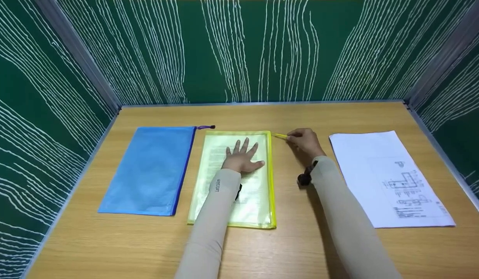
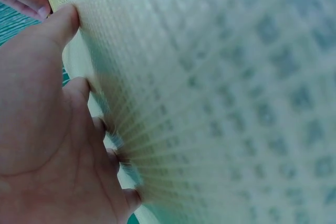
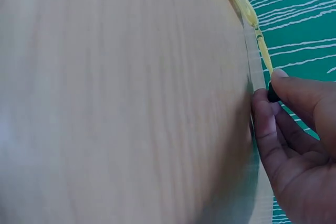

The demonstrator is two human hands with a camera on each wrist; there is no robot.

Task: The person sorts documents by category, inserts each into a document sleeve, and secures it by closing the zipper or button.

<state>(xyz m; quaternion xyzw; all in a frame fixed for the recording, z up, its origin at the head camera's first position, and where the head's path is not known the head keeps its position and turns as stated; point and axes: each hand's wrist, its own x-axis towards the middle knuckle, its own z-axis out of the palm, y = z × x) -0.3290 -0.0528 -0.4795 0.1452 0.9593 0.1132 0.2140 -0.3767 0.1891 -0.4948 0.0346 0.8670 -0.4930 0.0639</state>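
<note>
A yellow-edged mesh zipper pouch lies in the middle of the table, with printed paper showing through its clear face. My left hand rests on the pouch's upper half, fingers spread. In the left wrist view its fingertips touch the mesh surface. Off the pouch's top right corner stretches a yellow zipper pull cord. My right hand pinches the black end of that cord between thumb and fingers, as the right wrist view shows. The cord is taut, in line away from the corner.
To the left lies a blue zipper pouch with a purple pull cord at its top right corner. A stack of white paper with a printed drawing lies at the right. Green panels with white lines enclose the wooden table.
</note>
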